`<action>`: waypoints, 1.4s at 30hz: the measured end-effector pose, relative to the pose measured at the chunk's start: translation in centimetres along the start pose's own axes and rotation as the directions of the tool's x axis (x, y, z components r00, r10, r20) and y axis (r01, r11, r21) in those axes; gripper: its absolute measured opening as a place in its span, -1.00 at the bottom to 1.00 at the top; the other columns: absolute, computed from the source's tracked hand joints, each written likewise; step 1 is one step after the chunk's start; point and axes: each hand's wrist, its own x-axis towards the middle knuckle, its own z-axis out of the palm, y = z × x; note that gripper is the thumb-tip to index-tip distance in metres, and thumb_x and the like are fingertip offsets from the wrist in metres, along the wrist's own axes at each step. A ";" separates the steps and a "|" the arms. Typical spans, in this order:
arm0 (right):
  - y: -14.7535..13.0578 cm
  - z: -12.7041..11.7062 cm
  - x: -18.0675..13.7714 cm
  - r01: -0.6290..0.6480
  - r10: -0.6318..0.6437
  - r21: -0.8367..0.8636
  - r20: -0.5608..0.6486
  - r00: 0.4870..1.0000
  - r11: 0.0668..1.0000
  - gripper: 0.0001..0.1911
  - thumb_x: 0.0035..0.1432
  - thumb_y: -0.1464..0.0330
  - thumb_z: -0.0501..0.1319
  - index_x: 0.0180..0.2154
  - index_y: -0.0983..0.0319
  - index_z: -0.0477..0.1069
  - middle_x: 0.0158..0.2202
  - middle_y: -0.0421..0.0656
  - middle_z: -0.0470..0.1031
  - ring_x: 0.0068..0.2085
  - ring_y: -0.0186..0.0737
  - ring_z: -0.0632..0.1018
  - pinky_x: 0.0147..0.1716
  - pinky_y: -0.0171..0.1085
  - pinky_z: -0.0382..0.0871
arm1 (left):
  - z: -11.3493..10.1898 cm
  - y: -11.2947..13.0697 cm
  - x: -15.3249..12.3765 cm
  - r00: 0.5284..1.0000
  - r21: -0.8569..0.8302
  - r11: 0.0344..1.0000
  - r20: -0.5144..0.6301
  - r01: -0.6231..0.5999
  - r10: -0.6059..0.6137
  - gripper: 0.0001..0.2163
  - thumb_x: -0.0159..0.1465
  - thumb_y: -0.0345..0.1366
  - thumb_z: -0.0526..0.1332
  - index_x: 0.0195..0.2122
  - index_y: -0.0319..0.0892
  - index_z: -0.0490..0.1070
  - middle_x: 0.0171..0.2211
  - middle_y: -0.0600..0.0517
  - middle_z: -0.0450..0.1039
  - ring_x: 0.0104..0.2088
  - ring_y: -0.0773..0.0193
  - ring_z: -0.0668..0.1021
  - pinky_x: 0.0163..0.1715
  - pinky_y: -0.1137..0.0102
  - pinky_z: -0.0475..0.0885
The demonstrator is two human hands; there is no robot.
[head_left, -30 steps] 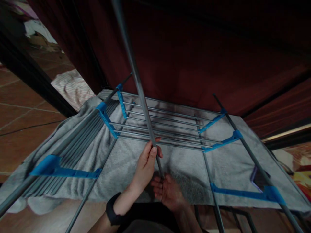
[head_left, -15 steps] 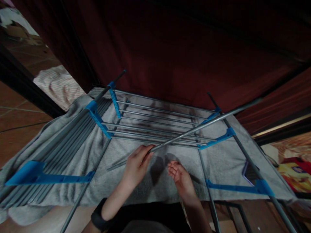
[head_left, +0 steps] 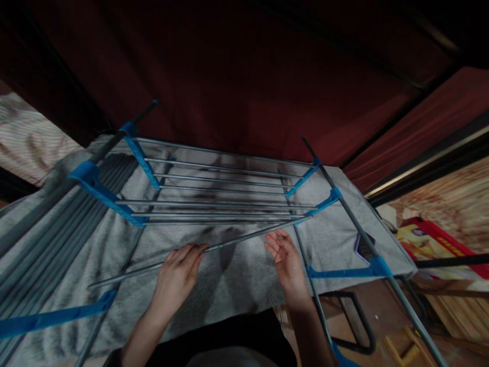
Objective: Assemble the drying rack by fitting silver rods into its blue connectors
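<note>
left hand on grey rod, towel beneath

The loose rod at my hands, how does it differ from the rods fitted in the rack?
The loose rod lies slanted; the fitted rods run parallel. The loose rod's left end lies free over the towel; the fitted rods end in blue brackets. Both are thin grey metal.

We cannot see the bit of the loose rod that runs under the fingers of the left hand, so we cannot tell if that hand grips it. The arms behind it and the right hand are cut off at the bottom edge. The drying rack runs out past the left edge. A small purple thing on the towel at the right is too dark to tell. The red box is cut by the right edge.
</note>
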 end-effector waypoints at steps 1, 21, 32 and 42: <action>-0.2 -0.1 0.2 0.015 -0.015 0.017 0.001 1.000 1.000 -0.72 0.06 0.33 0.46 -0.15 0.12 0.54 -0.18 -0.22 0.66 -0.09 -0.21 0.67 -0.03 -0.21 0.57 | 0.2 -0.2 -0.2 1.000 0.007 1.000 0.005 -0.007 0.007 -0.68 0.53 -0.14 0.06 0.09 -0.06 0.57 -0.11 -0.02 0.65 -0.16 0.08 0.64 -0.10 0.21 0.47; -0.7 -4.7 3.6 0.144 -0.131 0.058 -0.193 0.972 0.988 -0.76 0.02 0.37 0.48 -0.34 0.12 0.43 -0.22 -0.30 0.65 -0.21 -0.33 0.65 -0.10 -0.25 0.61 | 2.3 -2.4 -1.5 0.995 0.041 0.997 0.082 -0.067 0.063 -0.69 0.51 -0.19 0.04 0.01 -0.07 0.58 -0.11 -0.06 0.63 -0.13 0.06 0.65 -0.08 0.19 0.55; 1.2 -8.0 5.4 0.079 -0.074 0.008 -0.250 0.965 0.997 -0.67 0.00 0.23 0.55 -0.31 0.12 0.44 -0.41 -0.37 0.60 -0.33 -0.37 0.65 -0.10 -0.28 0.62 | 2.8 -1.9 -1.3 0.985 0.026 1.000 0.172 -0.008 0.004 -0.66 0.47 -0.30 0.01 0.00 -0.07 0.61 -0.15 -0.06 0.64 -0.14 0.09 0.65 -0.07 0.22 0.55; 2.8 -10.0 5.7 0.014 -0.014 -0.002 -0.271 0.962 1.000 -0.70 0.06 0.18 0.53 -0.35 0.12 0.46 -0.47 -0.39 0.57 -0.37 -0.42 0.64 -0.07 -0.33 0.62 | 3.5 -2.1 -1.8 0.971 0.030 0.997 0.226 0.077 -0.082 -0.62 0.37 -0.49 0.05 0.05 -0.10 0.59 -0.09 -0.12 0.62 -0.05 0.04 0.64 0.07 0.13 0.55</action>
